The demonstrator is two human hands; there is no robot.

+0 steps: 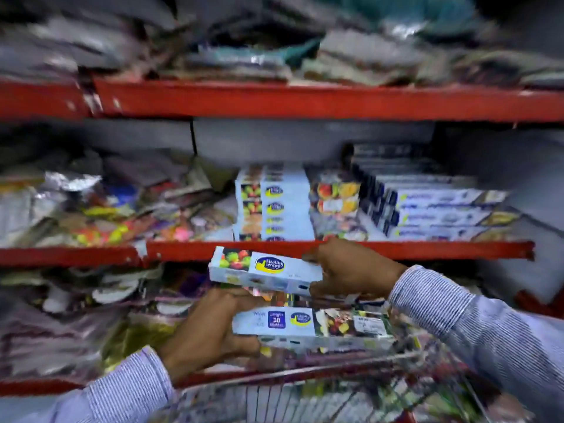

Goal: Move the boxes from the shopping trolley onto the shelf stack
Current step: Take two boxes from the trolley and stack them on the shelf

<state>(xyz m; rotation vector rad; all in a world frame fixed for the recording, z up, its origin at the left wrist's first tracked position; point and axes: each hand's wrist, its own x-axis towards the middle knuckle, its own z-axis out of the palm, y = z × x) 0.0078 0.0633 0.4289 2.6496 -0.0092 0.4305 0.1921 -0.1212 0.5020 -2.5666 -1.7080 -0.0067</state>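
My right hand (351, 267) grips one long light-blue box (262, 268) with a fruit picture and a blue-yellow logo, held just below the red edge of the middle shelf (427, 250). My left hand (210, 328) grips the left end of a second box of the same kind (305, 323), lower down, above the trolley (351, 389). More such boxes lie blurred in the trolley. A stack of matching boxes (274, 206) stands on the middle shelf, right above the held box.
Darker blue-white boxes (427, 206) are stacked right of the shelf stack. Foil and plastic packets (91, 209) crowd the left of the middle shelf and the lower shelf. The top shelf (305, 99) holds blurred wrapped goods.
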